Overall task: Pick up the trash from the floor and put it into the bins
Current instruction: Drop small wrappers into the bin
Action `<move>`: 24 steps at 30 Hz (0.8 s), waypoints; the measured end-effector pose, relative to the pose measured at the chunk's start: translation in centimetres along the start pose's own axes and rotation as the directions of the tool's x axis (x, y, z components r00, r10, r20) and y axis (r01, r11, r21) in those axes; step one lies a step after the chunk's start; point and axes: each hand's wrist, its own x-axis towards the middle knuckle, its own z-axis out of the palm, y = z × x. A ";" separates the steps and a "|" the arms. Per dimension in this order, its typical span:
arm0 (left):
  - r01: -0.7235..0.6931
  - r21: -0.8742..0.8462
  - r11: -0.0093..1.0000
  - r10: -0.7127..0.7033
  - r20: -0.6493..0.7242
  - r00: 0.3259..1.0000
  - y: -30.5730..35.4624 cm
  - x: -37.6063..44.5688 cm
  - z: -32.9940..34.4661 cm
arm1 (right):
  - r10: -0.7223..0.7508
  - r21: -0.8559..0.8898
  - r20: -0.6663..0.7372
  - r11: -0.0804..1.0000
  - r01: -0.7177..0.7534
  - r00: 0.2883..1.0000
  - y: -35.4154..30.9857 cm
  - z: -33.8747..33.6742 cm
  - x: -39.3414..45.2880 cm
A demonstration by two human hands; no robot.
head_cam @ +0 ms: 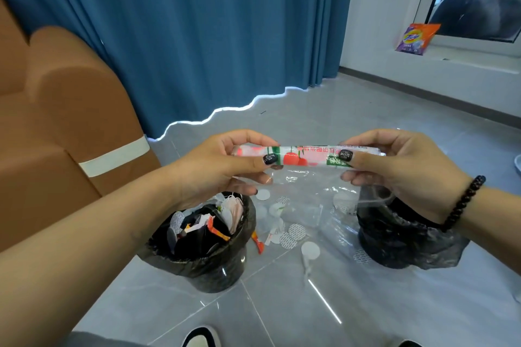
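A roll of clear plastic bags (pixel 303 155) with a red and green printed label is held level in front of me. My left hand (pixel 225 163) pinches its left end and my right hand (pixel 394 166) pinches its right end. A loose clear sheet (pixel 307 191) hangs down from the roll. Below stand two bins lined with black bags: the left bin (pixel 203 259) holds wrappers and paper scraps, the right bin (pixel 400 236) is partly hidden by my right hand. White round paper discs (pixel 310 249) and an orange wrapper (pixel 258 242) lie on the floor between the bins.
A brown sofa (pixel 56 121) stands at the left and a blue curtain (pixel 197 22) hangs behind. A purple and orange detergent bag (pixel 417 38) sits on the sill at the far right. My shoe tips (pixel 201 336) show at the bottom on the grey tile floor.
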 end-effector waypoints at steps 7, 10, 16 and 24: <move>0.004 0.025 1.000 -0.004 0.007 1.000 -0.1 0.2 0.1 | -0.012 0.054 0.062 0.998 0.008 0.998 -0.1 0.1 -0.2; -0.013 0.073 0.997 0.014 -0.014 1.000 -0.2 0.3 -0.2 | 0.055 0.043 0.083 0.997 -0.059 0.995 0.0 0.1 -0.1; 0.103 0.001 0.995 -0.101 0.164 0.981 -0.3 0.1 0.3 | -0.074 -0.056 0.073 0.995 0.078 0.995 0.2 0.0 -0.1; -0.041 0.109 0.993 0.040 0.009 0.999 -0.5 0.5 -0.4 | 0.014 0.077 0.070 0.997 -0.019 0.997 0.2 -0.1 0.1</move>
